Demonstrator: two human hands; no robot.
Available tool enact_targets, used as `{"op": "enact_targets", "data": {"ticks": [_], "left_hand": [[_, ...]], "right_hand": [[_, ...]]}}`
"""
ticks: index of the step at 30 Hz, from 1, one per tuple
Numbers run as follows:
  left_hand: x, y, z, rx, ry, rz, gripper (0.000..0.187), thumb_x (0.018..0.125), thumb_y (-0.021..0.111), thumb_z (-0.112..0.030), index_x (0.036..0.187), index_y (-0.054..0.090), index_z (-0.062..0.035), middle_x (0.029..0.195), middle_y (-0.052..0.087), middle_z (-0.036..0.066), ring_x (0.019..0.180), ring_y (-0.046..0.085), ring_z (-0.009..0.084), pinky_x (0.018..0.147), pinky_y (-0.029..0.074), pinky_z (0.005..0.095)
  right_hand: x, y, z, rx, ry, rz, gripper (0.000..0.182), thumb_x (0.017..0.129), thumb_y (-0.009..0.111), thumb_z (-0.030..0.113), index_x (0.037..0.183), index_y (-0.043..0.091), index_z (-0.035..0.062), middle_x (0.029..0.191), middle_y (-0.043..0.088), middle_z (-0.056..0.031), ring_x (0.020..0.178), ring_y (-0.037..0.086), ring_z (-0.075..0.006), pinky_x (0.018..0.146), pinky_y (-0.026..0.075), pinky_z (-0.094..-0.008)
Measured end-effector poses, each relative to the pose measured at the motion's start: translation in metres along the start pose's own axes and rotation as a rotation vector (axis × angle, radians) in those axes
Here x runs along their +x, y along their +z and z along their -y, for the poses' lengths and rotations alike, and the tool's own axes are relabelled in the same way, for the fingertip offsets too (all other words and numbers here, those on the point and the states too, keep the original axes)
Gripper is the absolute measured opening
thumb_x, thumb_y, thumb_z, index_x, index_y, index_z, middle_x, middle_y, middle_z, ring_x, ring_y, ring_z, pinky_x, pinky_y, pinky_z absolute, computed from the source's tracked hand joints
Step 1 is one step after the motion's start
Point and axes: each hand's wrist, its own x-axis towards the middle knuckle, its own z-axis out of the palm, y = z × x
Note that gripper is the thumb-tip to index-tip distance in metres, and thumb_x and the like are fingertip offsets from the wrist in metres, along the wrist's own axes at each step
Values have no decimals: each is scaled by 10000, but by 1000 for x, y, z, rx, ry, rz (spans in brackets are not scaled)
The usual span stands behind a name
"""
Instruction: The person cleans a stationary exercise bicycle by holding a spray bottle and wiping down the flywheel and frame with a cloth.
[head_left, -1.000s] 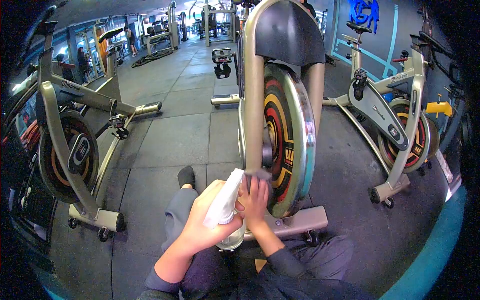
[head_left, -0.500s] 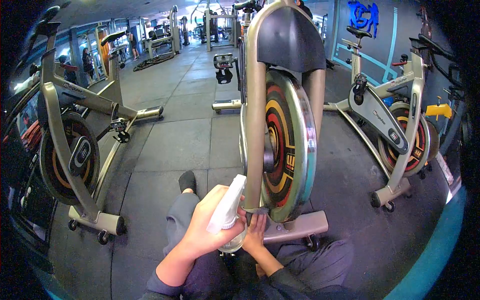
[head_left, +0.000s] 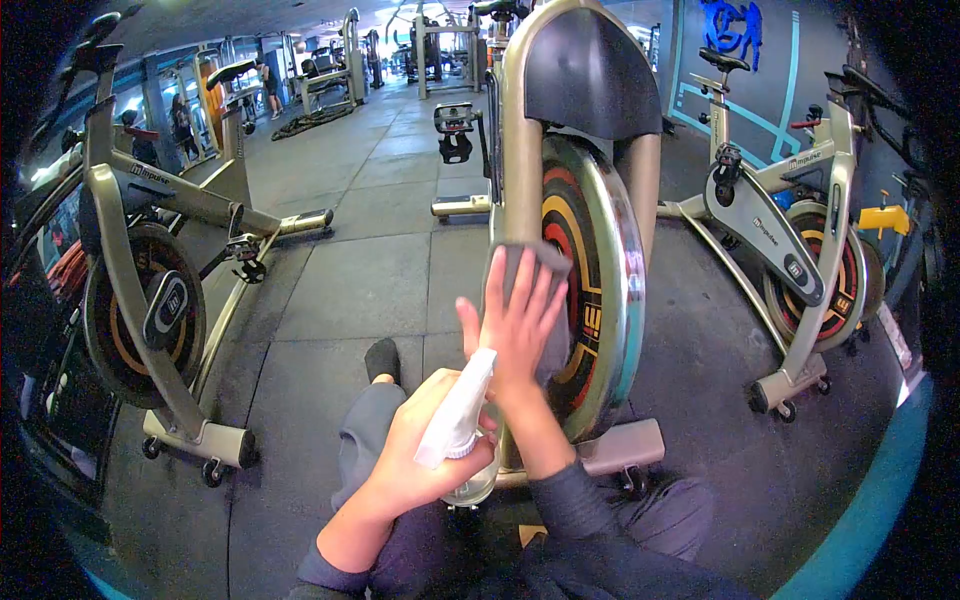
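Observation:
My left hand (head_left: 420, 440) is wrapped round a spray bottle (head_left: 455, 415) with a white trigger head and a clear body, low in front of me. With its fingers spread, my right hand (head_left: 520, 315) holds a grey cloth (head_left: 545, 257) against the front fork leg (head_left: 522, 190) of an exercise bike. Part of the cloth is hidden under the palm. Just right of that hand is the bike's flywheel (head_left: 610, 290), with a shiny metal rim and red, black and gold markings.
Other exercise bikes stand at the left (head_left: 150, 290) and at the right (head_left: 800, 250). The bike's front foot bar (head_left: 625, 447) rests on dark rubber floor tiles (head_left: 350, 285). My foot (head_left: 382, 360) is left of the bike. Gym machines and people are farther back.
My right hand has moved up the fork leg with the cloth, from near the foot bar to beside the flywheel's middle. My left hand keeps the spray bottle in about the same place.

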Motion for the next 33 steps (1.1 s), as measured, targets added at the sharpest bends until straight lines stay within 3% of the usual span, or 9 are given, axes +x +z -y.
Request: {"op": "enact_targets", "data": {"ticks": [5,10,12,15,23,25,29,31,33], "left_hand": [[-3,1,5,-167,-71,7,598,640,663,81,1203,474,14,1033,553,88,856,629,178,757,506,312],[-1,2,4,-148,-49,14,606,642,663,85,1212,468,14,1038,545,90,862,628,178,754,509,311],[-1,5,3,-170,2,-62,424,660,659,23,1069,547,26,929,562,99,768,631,179,678,493,294],[0,5,3,-156,4,-46,411,658,656,20,1055,550,26,918,563,102,768,628,185,679,490,298],[-3,3,7,-179,-34,-74,413,648,651,28,1049,554,19,938,555,94,788,634,181,703,492,289],[-4,1,8,-144,-68,-18,632,646,641,86,1249,468,6,1030,571,69,848,624,148,746,505,284],[-4,2,12,-141,-43,-17,630,649,639,82,1250,470,2,1030,570,68,847,623,148,746,504,285],[-4,3,7,-156,-67,-69,413,651,651,33,1053,555,17,937,553,96,790,637,180,711,498,287],[-3,4,5,-186,-70,-80,408,651,653,31,1047,556,19,934,555,97,789,638,181,709,498,286]], "right_hand": [[84,0,3,-18,2,-187,644,867,528,383,1408,336,93,1470,286,-116,1316,301,-333,1076,217,-533],[106,-4,2,0,-17,-218,622,852,558,328,1392,360,92,1457,311,-108,1303,321,-321,1050,267,-498],[98,-5,1,26,-27,-202,617,846,569,307,1388,367,92,1453,318,-106,1295,331,-320,1041,283,-485],[69,-2,-5,23,-29,-190,588,854,562,264,1382,382,77,1441,330,-140,1257,378,-346,1009,329,-464],[-87,7,-24,-135,-97,63,520,803,552,170,1315,477,117,1237,496,-67,1071,477,-298,967,370,-458],[-128,9,-32,-77,-105,94,492,803,545,161,1291,503,115,1198,507,-67,1056,477,-308,967,371,-472],[-194,1,-40,-102,-127,276,470,801,552,169,1267,528,111,1187,506,-69,1048,475,-325,968,371,-488],[-219,-1,-41,-94,-127,362,458,795,561,176,1248,546,109,1183,510,-75,1058,468,-328,975,364,-498],[-234,-2,-43,-72,-118,391,469,805,567,200,1264,531,113,1197,499,-83,1073,457,-341,988,351,-504]]}}
